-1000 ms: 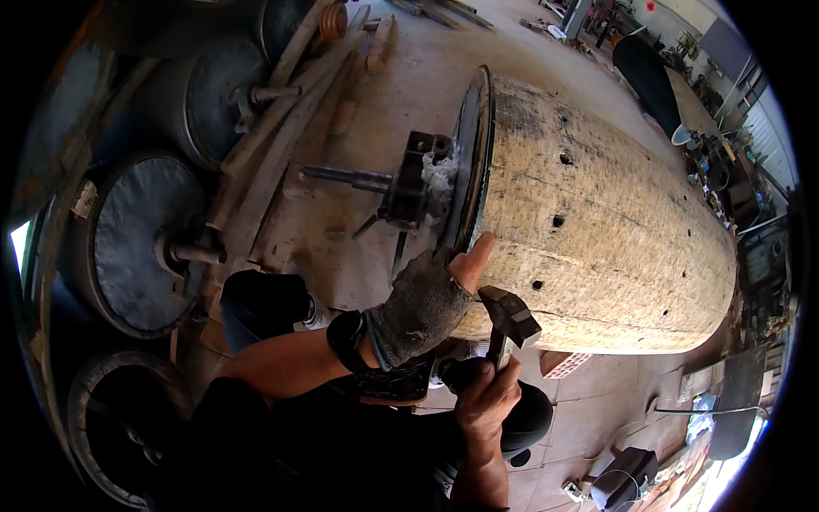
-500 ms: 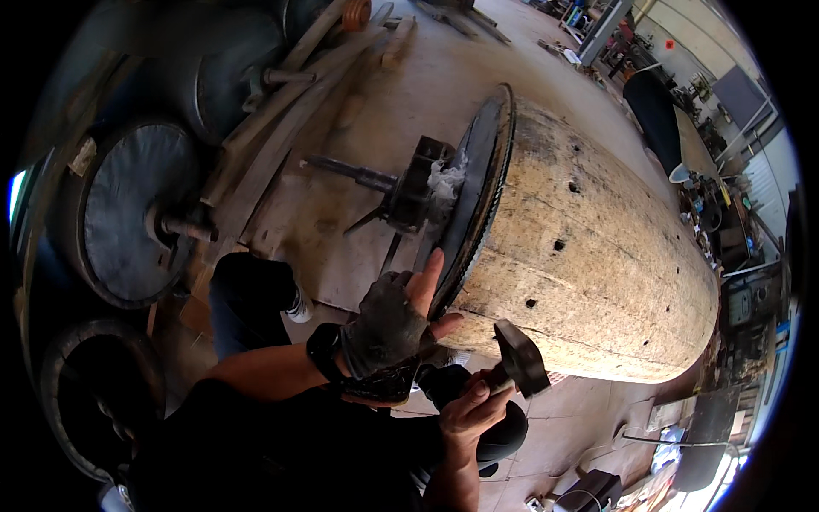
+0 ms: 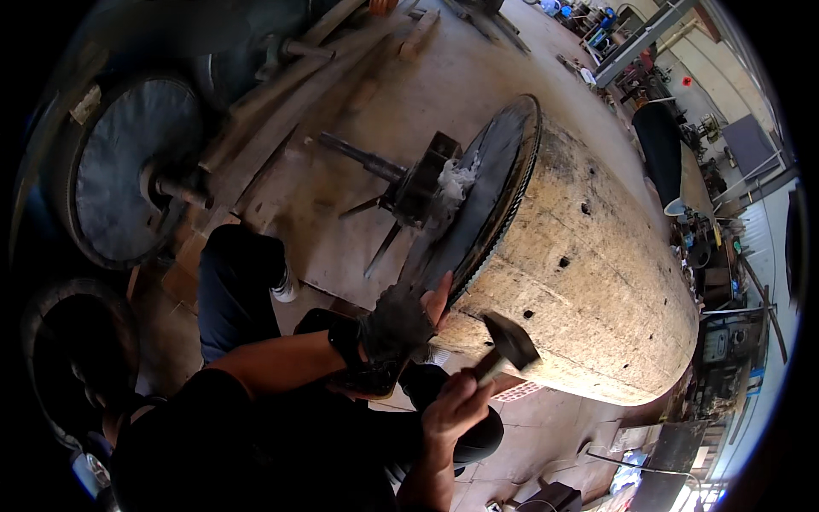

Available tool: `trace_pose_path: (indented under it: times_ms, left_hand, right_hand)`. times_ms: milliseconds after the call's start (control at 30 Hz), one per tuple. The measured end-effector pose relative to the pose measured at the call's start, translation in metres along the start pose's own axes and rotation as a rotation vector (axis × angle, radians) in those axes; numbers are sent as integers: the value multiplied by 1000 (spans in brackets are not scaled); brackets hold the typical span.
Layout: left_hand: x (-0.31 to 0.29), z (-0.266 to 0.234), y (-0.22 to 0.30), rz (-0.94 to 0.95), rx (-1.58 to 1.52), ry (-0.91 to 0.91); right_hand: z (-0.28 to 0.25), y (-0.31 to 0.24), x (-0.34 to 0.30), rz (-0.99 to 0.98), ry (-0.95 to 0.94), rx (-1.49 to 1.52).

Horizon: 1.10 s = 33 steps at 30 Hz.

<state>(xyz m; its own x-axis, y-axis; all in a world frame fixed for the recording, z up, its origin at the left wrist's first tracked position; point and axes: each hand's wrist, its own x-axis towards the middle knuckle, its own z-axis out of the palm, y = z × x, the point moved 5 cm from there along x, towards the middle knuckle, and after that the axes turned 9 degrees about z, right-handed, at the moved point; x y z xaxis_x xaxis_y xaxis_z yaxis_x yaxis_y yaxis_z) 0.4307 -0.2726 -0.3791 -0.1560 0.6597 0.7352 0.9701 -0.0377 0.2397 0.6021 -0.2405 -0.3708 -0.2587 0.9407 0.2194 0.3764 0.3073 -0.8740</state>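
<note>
A large pale wooden drum (image 3: 589, 273) lies on its side in front of me, with a few dark holes in its staves. Its dark end plate (image 3: 486, 183) has a ridged metal rim and carries a metal shaft (image 3: 363, 158) with a square block. My left hand (image 3: 401, 324), in a dark fingerless glove, is closed at the near edge of that rim, bare fingertips against it. Whether something small sits between them is hidden. In my right hand (image 3: 456, 410) a hammer (image 3: 512, 341) is gripped by its handle, its head just off the drum's lower side.
Round metal-faced ends with shafts (image 3: 128, 171) stand at the left, and a dark ring-shaped piece (image 3: 81, 367) is below them. Long wooden boards (image 3: 281, 119) lie beyond my knee. A red perforated block (image 3: 516, 391) is beneath the drum. Tools and clutter line the right wall.
The view has shifted a little. My left fingers have drawn in closer to the rim, the raised finger lower than before. The hammer has tilted and moved slightly up and left.
</note>
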Motion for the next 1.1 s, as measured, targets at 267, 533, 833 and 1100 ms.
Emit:
trace_pose_path:
  times_ms: [267, 533, 833, 1100]
  left_hand:
    - [6, 1, -4, 13, 14, 49]
    - [1, 0, -4, 61, -41, 59]
    - [-1, 2, -13, 66, -138, 139]
    - [-3, -71, 19, 761, 311, -247]
  right_hand:
    - [10, -1, 6, 102, -94, -212]
    - [9, 12, 5, -247, 101, -363]
    - [23, 18, 17, -154, 127, -168]
    - [2, 15, -13, 348, 149, 418]
